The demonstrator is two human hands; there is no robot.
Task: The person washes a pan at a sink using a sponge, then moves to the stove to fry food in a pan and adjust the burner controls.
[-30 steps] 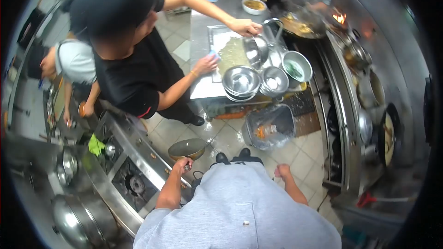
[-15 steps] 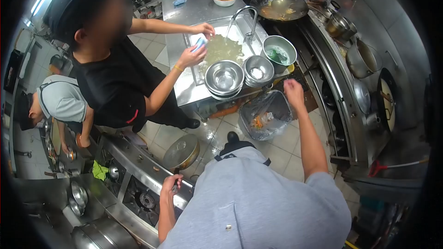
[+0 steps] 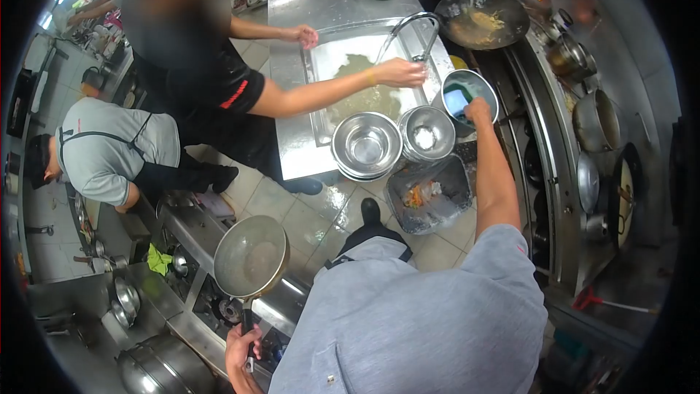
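Observation:
My left hand (image 3: pixel 240 349) is wrapped round the black handle of a frying pan (image 3: pixel 253 255), which is held out over the stove edge with its inside facing up. My right hand (image 3: pixel 478 111) reaches over the rim of a metal pot (image 3: pixel 494 95) at the sink's corner. Its fingers are curled at the edge of a light blue sponge (image 3: pixel 458 100) inside the pot; the fingertips are partly hidden. Dark green shows beside the sponge. Next to the pot stand stacked steel bowls (image 3: pixel 426 134) and a larger stack of bowls (image 3: pixel 366 147).
A co-worker's hand (image 3: pixel 399 73) extends over the sink (image 3: pixel 321 91) near the running faucet (image 3: pixel 419 18). A lined waste bin (image 3: pixel 467 201) stands below the bowls. Another person's wok (image 3: pixel 481 25) is at the back right. Burners (image 3: pixel 232 311) lie at the left. A second person (image 3: pixel 117 146) bends at far left.
My left hand has lifted the frying pan and tilted its inside into view. My right hand has moved up into the pot. The co-worker's blue sponge is now in the pot.

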